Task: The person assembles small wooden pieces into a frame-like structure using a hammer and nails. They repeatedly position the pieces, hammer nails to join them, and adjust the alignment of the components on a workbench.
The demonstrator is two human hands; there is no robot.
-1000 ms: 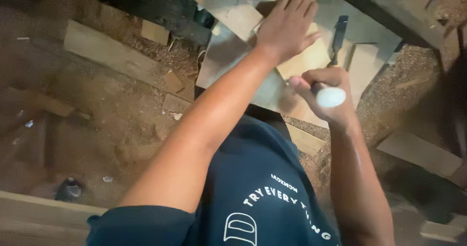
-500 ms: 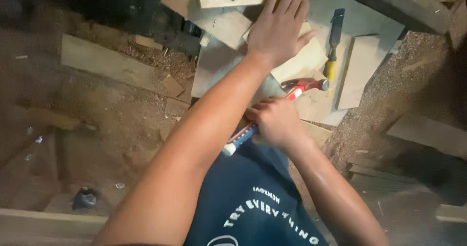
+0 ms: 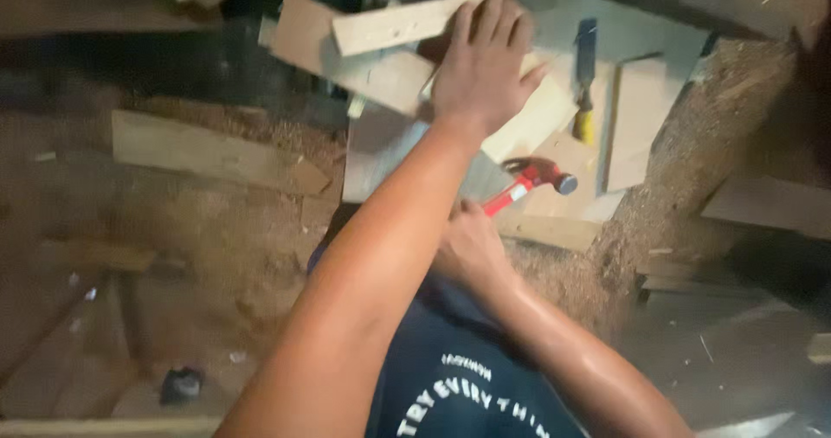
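Pale wood block [image 3: 537,122] on the bench: left hand [image 3: 485,70] flat on it, fingers spread. Red-handled hammer [image 3: 528,183] just below block; right hand [image 3: 467,247] gripping its handle. Yellow-handled chisel [image 3: 586,74] right of block.

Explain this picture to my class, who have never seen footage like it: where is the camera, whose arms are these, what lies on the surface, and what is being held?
The camera sits on a person's head and looks down, so both arms are that person's own. The left hand presses flat on a pale wooden board. The right hand, close to the body, grips the handle of a red hammer, whose head lies on the wood. Beside them lies a chisel with a yellow handle, among more wooden offcuts. Sawdust covers the surroundings.
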